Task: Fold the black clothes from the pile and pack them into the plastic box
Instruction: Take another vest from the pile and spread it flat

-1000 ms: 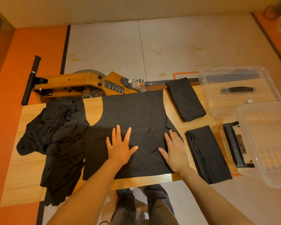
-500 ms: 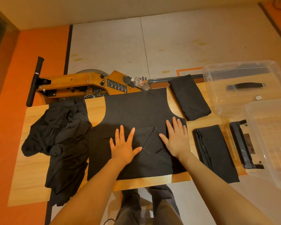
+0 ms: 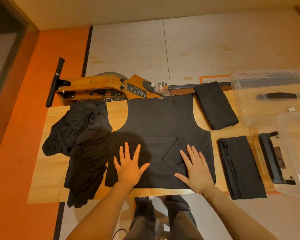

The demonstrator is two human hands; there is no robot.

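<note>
A pale wooden table (image 3: 47,179) is standing on a floor of grey panels bordered by orange, with a wooden machine (image 3: 100,87) with a black handle sitting just beyond the far edge and a plastic bottle (image 3: 160,89) lying against it. At the right, a clear plastic box (image 3: 239,108) is resting open on the table, showing only a black handle and a small tag through its bottom, while a second clear container (image 3: 294,170) is overlapping it nearer. A black shirt (image 3: 161,122) is lying flat at the centre, soft and matte, with a triangular fold on its lower part. The left hand (image 3: 128,168) and right hand (image 3: 196,168) are pressing flat on it, fingers spread, gripping nothing. A rumpled pile (image 3: 81,141) is lying at the left; two folded rectangles, far (image 3: 215,106) and near (image 3: 241,167), are lying at the right.
</note>
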